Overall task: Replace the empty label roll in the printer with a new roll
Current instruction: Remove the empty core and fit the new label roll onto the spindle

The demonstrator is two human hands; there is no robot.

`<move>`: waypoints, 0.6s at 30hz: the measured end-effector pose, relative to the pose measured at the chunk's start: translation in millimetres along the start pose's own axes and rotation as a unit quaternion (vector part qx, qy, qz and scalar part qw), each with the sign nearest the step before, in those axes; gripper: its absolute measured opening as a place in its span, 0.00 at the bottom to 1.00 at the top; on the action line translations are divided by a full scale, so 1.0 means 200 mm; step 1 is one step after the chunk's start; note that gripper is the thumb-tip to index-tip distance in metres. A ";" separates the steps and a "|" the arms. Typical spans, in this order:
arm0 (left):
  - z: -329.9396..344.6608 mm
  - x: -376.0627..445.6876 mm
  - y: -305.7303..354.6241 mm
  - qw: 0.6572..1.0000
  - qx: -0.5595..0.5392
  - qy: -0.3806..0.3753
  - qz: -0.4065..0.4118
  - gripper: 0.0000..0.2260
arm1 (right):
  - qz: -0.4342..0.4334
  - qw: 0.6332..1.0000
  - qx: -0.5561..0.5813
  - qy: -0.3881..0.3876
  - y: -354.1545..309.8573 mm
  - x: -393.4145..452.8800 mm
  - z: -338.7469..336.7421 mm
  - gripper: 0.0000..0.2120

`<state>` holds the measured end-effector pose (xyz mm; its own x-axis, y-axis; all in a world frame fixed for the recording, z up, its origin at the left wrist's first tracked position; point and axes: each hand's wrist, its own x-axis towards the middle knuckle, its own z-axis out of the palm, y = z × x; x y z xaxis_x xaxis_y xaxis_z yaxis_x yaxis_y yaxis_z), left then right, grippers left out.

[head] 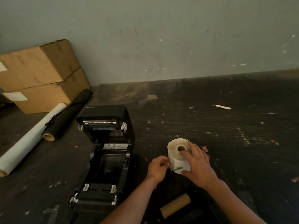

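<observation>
Open printer (105, 152) bay is unobstructed from above. 1 cardboard core (175, 206) lies near its right side; tabletop (226, 135) beyond is bare.

Dim indoor shot, wide-angle, soft throughout.

Light is low and flat, with no visible lamp; the wall (161, 38) reads grey-green and brightest toward the top. The dark table (226, 126) swallows detail, with a faint sheen across its middle right. The black printer (105, 151) merges into the table, only its metal bar and white clips catching light. The white label roll (178, 154) and plastic film roll (30, 138) are the brightest objects, slightly washed out. Lens curvature bends the table's far edge and tilts the boxes (38, 75). Both hands and the cardboard tube (175, 205) look soft and grainy; shadows are weak.
</observation>
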<state>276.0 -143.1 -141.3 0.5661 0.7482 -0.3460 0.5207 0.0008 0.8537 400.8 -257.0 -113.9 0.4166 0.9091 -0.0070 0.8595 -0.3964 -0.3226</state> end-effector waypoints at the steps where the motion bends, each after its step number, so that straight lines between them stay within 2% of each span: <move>1: 0.01 0.01 0.00 1.000 -0.021 0.006 -0.001 0.06 | -0.002 1.000 -0.004 -0.005 0.00 0.03 0.01 0.37; 4: 0.02 0.04 -0.02 0.995 -0.096 0.016 -0.003 0.04 | 0.002 1.000 0.006 -0.023 0.00 0.08 0.03 0.39; 7: 0.03 0.04 -0.06 0.984 -0.172 0.004 -0.041 0.04 | -0.003 1.000 0.015 -0.014 0.00 0.10 0.04 0.37; 10: 0.04 0.04 -0.09 0.973 -0.216 0.003 -0.079 0.13 | -0.003 0.999 0.034 0.016 0.00 0.13 0.04 0.32; 14: 0.04 0.06 -0.09 0.973 -0.209 -0.005 -0.101 0.25 | 0.014 0.998 0.059 0.008 0.03 0.15 0.02 0.31; 16: 0.04 0.07 -0.05 0.967 -0.228 -0.018 -0.111 0.26 | 0.045 0.992 0.119 0.007 0.08 0.15 0.00 0.32; 18: 0.04 0.08 -0.01 0.946 -0.295 -0.056 -0.121 0.23 | 0.098 0.966 0.238 -0.009 0.12 0.15 -0.03 0.30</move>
<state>289.1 -135.3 -151.3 0.5572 0.6030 -0.5709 0.2164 0.5584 0.8009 436.3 -240.6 -115.7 0.5488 0.8263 -0.1267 0.5296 -0.4609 -0.7121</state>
